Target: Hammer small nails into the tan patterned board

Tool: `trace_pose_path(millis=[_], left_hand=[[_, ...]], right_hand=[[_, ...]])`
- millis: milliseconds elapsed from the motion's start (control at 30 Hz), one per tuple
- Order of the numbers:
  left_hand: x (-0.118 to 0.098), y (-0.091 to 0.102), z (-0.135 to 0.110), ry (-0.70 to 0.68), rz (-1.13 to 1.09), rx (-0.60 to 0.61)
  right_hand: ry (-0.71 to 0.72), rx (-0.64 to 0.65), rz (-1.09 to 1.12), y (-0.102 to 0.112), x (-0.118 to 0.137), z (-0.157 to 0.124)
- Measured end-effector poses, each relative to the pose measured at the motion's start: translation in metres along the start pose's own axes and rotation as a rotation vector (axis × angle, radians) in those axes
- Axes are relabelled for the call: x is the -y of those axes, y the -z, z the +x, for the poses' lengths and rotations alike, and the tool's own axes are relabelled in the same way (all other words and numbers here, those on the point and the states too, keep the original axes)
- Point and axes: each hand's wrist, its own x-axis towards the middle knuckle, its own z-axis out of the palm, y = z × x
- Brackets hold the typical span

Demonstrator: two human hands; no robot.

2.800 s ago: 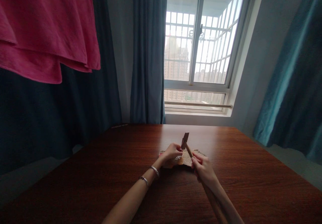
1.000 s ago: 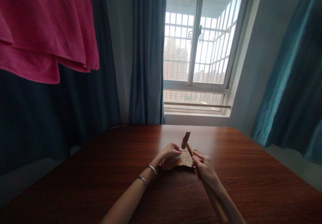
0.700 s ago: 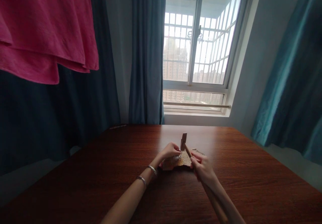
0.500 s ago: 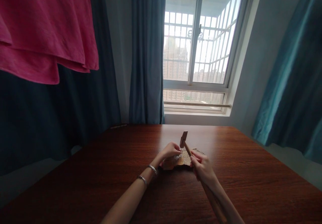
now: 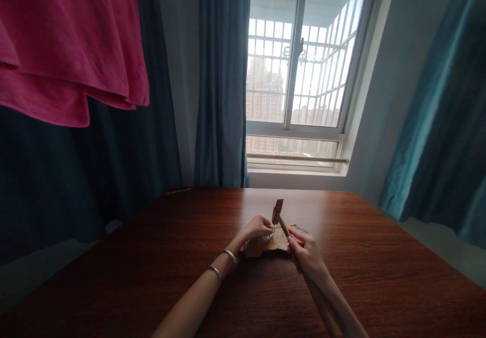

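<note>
My right hand (image 5: 306,251) is closed around the wooden handle of a hammer (image 5: 278,211), whose head is raised just beyond my left fingertips. The long handle runs back under my right forearm. My left hand (image 5: 258,226) pinches a small thin metal piece (image 5: 273,230), too small to make out fully, over a light-coloured board (image 5: 280,240) dotted with holes. Shiny metal bits cluster on the board's left part, by my left fingers. A row of slots or teeth marks the board's far right edge. My hands cover parts of it.
The brown wood-grain table (image 5: 152,287) spreads around the board. Beyond its far edge is a barred window (image 5: 294,74) with blue curtains (image 5: 222,84) beside it. A pink cloth (image 5: 72,49) hangs at upper left.
</note>
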Motion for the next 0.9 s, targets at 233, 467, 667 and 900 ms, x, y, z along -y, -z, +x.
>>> trace_pose_path(millis=[233, 467, 667, 900], left_hand=[[0.003, 0.0, 0.001, -0.002, 0.011, 0.001], [0.011, -0.002, 0.004, -0.03, 0.014, -0.001], [0.008, 0.001, 0.002, -0.046, -0.021, 0.033], [-0.01, 0.033, -0.009, -0.051, -0.238, 0.064]], right_hand=[[0.003, -0.008, 0.011, 0.001, -0.005, 0.0], [0.001, -0.007, 0.002, 0.004, -0.009, -0.002], [0.022, -0.049, 0.035, 0.003, -0.004, -0.008], [-0.002, -0.049, 0.042, 0.008, -0.008, -0.012]])
